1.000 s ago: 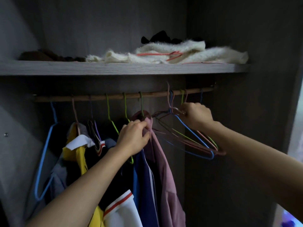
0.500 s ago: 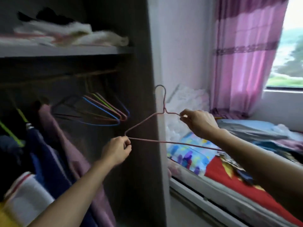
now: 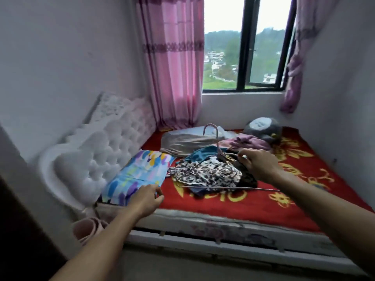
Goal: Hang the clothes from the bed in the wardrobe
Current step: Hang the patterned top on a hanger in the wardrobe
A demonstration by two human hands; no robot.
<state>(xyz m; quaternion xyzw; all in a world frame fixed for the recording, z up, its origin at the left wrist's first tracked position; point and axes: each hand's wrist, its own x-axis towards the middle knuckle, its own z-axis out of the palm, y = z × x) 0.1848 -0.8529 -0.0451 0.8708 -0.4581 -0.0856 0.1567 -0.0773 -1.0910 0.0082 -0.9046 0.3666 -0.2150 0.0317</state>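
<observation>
right hand [image 3: 257,165] pinches the thin pink wire hanger [image 3: 217,141] at its shoulder, above the crumpled leopard-print garment [image 3: 209,173] heaped on the red flowered bed [image 3: 223,201]. left hand [image 3: 146,199] is loose and holds nothing, beside the multicolour pillow [image 3: 140,171]. my plan: free the collar with the left hand, then thread the hanger in. the teal cloth [image 3: 199,155] touching the garment may drag along.

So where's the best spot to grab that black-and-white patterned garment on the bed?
Probably its loose left edge, coming from the left with the free left hand. The patterned garment lies crumpled on top of the clothes pile, that edge sticks out over the red blanket, and the right hand with the hanger crowds the other side.
</observation>
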